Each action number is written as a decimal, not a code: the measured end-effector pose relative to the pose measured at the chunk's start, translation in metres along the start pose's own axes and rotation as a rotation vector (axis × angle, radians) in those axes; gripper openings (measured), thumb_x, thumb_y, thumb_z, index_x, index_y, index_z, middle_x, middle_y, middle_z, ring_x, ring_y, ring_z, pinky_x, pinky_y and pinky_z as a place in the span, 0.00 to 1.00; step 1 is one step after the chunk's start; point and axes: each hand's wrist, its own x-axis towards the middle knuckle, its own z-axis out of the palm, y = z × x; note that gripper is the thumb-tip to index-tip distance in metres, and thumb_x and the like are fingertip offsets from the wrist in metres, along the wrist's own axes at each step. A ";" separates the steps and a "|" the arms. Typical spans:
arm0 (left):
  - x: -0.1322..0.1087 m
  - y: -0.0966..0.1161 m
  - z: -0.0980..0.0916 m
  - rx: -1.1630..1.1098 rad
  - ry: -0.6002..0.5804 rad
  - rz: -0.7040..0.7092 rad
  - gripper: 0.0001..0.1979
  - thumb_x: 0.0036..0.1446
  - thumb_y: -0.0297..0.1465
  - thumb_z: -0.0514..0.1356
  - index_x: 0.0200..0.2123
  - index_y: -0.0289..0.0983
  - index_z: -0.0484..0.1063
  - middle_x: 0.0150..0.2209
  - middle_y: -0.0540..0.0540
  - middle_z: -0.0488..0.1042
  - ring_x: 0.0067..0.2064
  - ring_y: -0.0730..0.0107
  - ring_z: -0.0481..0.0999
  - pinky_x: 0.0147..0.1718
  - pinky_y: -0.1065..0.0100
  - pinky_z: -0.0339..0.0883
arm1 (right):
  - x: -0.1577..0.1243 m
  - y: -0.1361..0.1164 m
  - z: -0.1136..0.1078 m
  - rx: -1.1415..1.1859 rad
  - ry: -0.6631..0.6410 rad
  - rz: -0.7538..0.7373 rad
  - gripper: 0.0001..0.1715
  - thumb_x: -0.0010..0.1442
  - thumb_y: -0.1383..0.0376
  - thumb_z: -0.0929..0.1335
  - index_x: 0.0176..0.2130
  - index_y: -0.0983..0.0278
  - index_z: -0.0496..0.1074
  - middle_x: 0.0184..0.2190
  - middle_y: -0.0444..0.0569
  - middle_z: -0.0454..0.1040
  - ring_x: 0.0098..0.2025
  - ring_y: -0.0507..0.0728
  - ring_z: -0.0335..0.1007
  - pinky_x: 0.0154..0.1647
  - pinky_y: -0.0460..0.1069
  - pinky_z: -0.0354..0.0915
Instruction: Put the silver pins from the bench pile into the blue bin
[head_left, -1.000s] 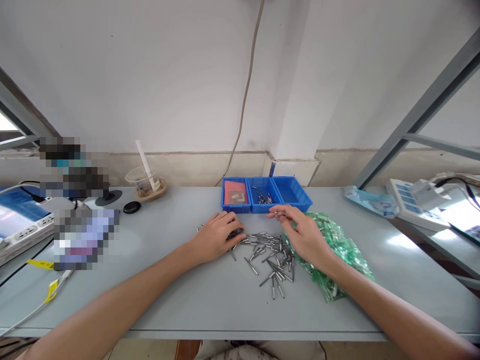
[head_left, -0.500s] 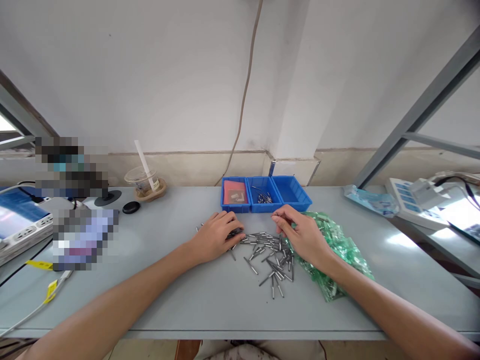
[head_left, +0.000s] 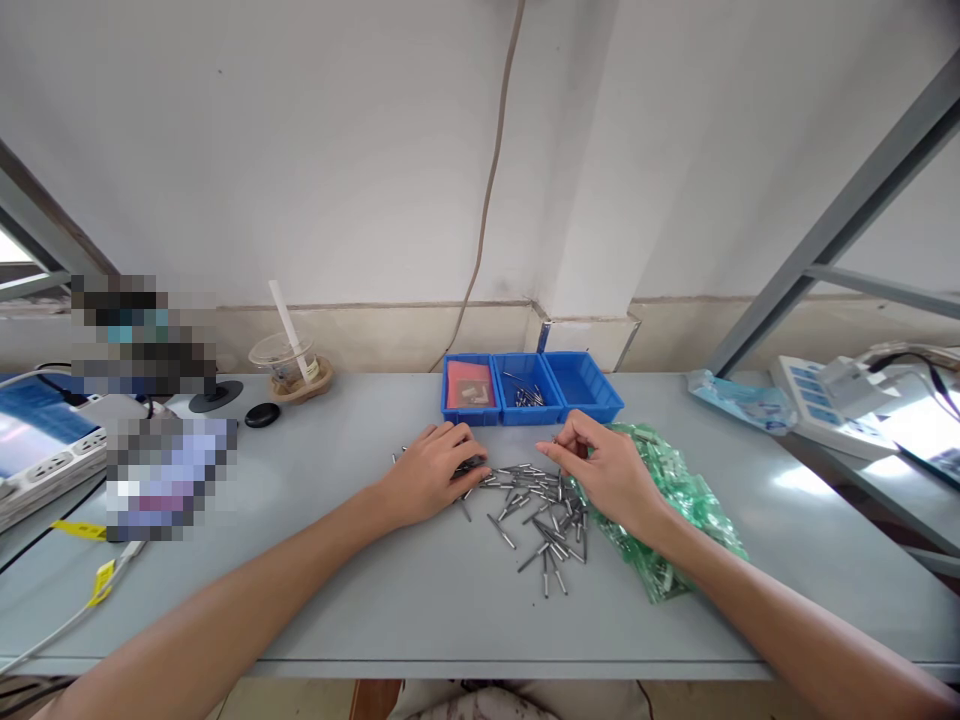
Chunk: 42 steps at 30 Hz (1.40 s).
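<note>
Several small metal pins (head_left: 536,505) lie scattered in a loose pile on the grey table (head_left: 420,590). My left hand (head_left: 435,470) rests on the pile's left end with its fingers curled over a dark clump of pins. My right hand (head_left: 600,465) hovers at the pile's right edge, thumb and forefinger pinched on one small pin. Under and beside that hand lies a crumpled green plastic bag (head_left: 675,500) of small parts.
Three joined blue bins (head_left: 531,388) stand at the back: a red card in the left one, pins in the middle one. A plastic cup with a straw (head_left: 289,362) sits back left. Power strips (head_left: 45,465) lie left, white devices (head_left: 832,400) right.
My right hand drew back from near the blue bins toward the pin pile, still pinched. My left hand stayed put on the pile.
</note>
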 end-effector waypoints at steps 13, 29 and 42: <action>0.000 -0.002 0.002 0.000 -0.007 0.001 0.11 0.75 0.39 0.57 0.49 0.41 0.75 0.46 0.45 0.74 0.46 0.61 0.73 0.49 0.59 0.66 | 0.002 0.002 -0.001 0.083 0.048 0.073 0.19 0.75 0.49 0.63 0.37 0.57 0.65 0.30 0.44 0.78 0.30 0.57 0.73 0.34 0.51 0.64; 0.000 -0.001 0.001 -0.005 -0.009 -0.004 0.11 0.75 0.39 0.56 0.49 0.41 0.75 0.46 0.45 0.75 0.46 0.61 0.73 0.48 0.59 0.67 | 0.001 0.003 -0.002 0.053 0.005 0.065 0.23 0.75 0.47 0.61 0.36 0.58 0.67 0.21 0.39 0.62 0.22 0.54 0.54 0.25 0.50 0.53; 0.001 0.000 0.000 0.005 -0.016 -0.008 0.11 0.75 0.39 0.57 0.48 0.40 0.75 0.45 0.45 0.74 0.45 0.61 0.73 0.47 0.59 0.66 | 0.005 0.008 0.002 0.038 -0.008 0.010 0.13 0.78 0.57 0.57 0.47 0.57 0.67 0.42 0.48 0.77 0.38 0.58 0.71 0.42 0.53 0.66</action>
